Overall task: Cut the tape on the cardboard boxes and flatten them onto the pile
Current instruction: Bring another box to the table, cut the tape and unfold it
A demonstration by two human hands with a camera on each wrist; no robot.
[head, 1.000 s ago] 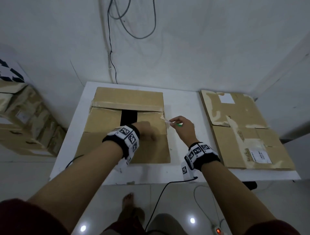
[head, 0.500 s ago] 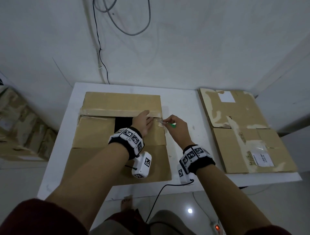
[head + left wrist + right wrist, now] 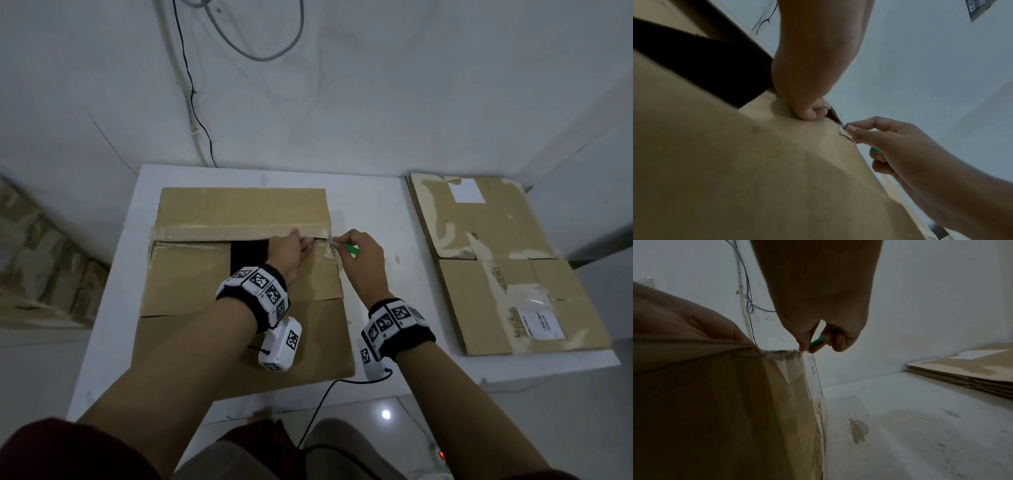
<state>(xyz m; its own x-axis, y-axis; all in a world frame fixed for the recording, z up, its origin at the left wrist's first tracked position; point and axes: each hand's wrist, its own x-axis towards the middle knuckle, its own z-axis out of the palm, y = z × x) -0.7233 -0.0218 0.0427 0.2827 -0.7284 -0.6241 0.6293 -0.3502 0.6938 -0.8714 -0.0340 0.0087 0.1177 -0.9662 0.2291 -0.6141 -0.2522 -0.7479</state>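
— What was nearest you at that moment?

— My own forearms, each with a marker-covered wristband (image 3: pixel 255 291), reaching out over the white table (image 3: pixel 383 274). Under them stood the cardboard box (image 3: pixel 239 284), its near flap (image 3: pixel 239 346) hanging down towards me.

— And your hands?

— My left hand (image 3: pixel 291 251) lay on the box top near the right end of the seam, fingers curled and pressing into the cardboard; from the wrist camera they seemed tucked at the gap. Whether they truly gripped the flap edge, I could not tell. My right hand (image 3: pixel 359 260) sat just beside it, at the box's right corner, thumb and forefinger pinched round a small green-handled cutter (image 3: pixel 352 249) (only the green end showed), its tip at the torn tape (image 3: pixel 239 231) there.

— The tape itself?

— A pale strip along the seam, ragged at the right corner, where a dark slit had opened. A dark gap (image 3: pixel 248 255) also showed between the top flaps.

— Further off?

— To my right, well apart from the box, the pile of flattened boxes (image 3: pixel 496 267) lay on the table. Behind everything, cables (image 3: pixel 191 96) ran down the white wall.
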